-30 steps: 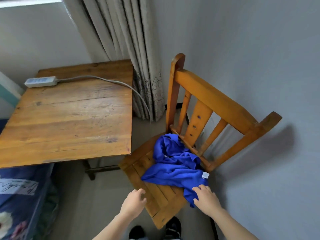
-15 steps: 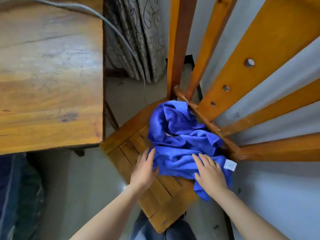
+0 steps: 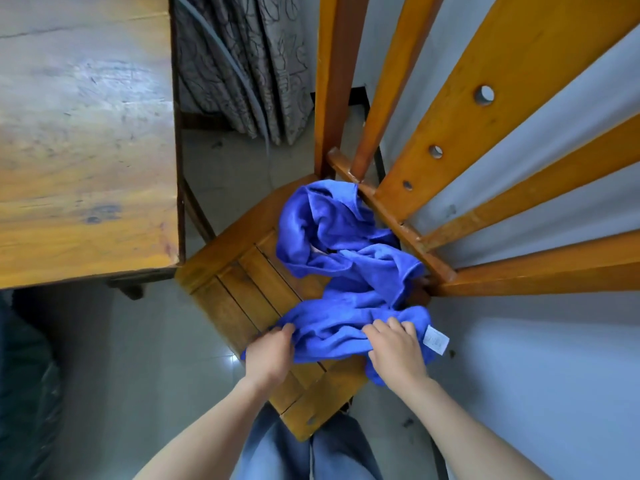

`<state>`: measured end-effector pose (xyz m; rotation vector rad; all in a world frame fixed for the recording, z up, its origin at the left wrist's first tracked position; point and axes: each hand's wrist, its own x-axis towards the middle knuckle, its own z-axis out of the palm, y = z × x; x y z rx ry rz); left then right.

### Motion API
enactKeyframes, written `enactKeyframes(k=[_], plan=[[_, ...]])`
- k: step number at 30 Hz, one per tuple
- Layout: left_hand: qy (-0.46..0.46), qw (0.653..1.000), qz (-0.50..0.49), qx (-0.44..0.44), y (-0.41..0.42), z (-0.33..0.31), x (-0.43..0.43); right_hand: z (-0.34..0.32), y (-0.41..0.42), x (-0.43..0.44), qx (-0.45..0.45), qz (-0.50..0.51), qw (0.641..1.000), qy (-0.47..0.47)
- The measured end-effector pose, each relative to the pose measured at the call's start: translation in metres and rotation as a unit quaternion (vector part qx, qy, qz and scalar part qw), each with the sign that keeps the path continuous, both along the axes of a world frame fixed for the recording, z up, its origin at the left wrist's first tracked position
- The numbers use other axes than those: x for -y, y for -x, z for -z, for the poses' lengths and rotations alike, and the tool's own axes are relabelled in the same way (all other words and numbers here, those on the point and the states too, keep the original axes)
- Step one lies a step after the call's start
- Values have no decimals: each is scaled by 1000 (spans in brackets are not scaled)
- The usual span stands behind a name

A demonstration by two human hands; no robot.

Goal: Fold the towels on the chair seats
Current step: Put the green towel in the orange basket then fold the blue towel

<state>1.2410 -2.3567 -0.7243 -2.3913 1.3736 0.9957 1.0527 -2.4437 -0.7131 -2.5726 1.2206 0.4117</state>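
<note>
Head view: the crumpled blue towel (image 3: 346,261) lies on the chair seat (image 3: 239,292), from back corner to front edge, where the left hand (image 3: 268,356) and right hand (image 3: 398,353) each grip it with curled fingers. An uneven tug could drag it off that edge onto the floor (image 3: 138,358).

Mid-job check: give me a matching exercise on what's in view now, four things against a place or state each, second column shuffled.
Things
1. blue towel
2. white label
3. left hand
4. wooden table

Places or states
A. stands to the left of the chair seat
B. lies crumpled on the chair seat
C. at the towel's corner, beside the right hand
D. grips the towel's near left edge

Pairs: 1-B, 2-C, 3-D, 4-A
</note>
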Motion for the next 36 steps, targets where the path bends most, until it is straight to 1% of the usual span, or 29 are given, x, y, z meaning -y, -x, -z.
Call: enactKeyframes(k=[2, 4, 6, 8, 9, 11, 13, 14, 16, 19, 21, 23, 25, 27, 30, 33, 36], plan=[[-7, 1000, 21, 5, 2, -1, -7, -7, 3, -8, 15, 3, 1000, 4], [34, 999, 7, 1, 3, -1, -18, -15, 3, -17, 37, -1, 999, 10], [84, 995, -24, -49, 5, -7, -27, -26, 2, -22, 62, 0, 998, 19], [92, 987, -1, -128, 9, -19, -30, -41, 0, -22, 103, 3, 994, 38], [87, 985, 17, -148, 12, -30, -30, -51, -2, -20, 127, 3, 991, 49], [91, 984, 32, -149, 19, -56, -30, -82, -4, -20, 181, -4, 981, 70], [113, 984, -7, -136, 22, -90, -29, -122, -7, -20, 222, -20, 972, 75], [108, 984, -25, -137, 25, -98, -24, -132, -8, -17, 233, -20, 969, 74], [137, 979, -30, -147, 24, -128, -18, -171, -13, -12, 248, -26, 966, 60], [209, 960, -35, -183, 22, -171, -13, -230, -19, -3, 258, -18, 965, 34], [246, 948, -49, -195, 13, -203, -7, -270, -23, 9, 266, 22, 963, 28], [284, 934, -58, -210, 1, -243, -4, -310, -24, 19, 255, 62, 965, 11], [336, 913, -62, -222, -17, -293, -1, -357, -26, 23, 269, 73, 960, 5], [375, 896, -61, -232, -29, -322, 7, -379, -28, 32, 287, 90, 954, 12], [423, 877, -54, -221, -46, -378, 7, -423, -32, 33, 333, 98, 937, 30], [454, 867, -34, -202, -59, -407, 14, -446, -39, 34, 364, 94, 925, 51], [476, 860, -23, -183, -66, -427, 14, -456, -42, 29, 376, 94, 921, 48]])
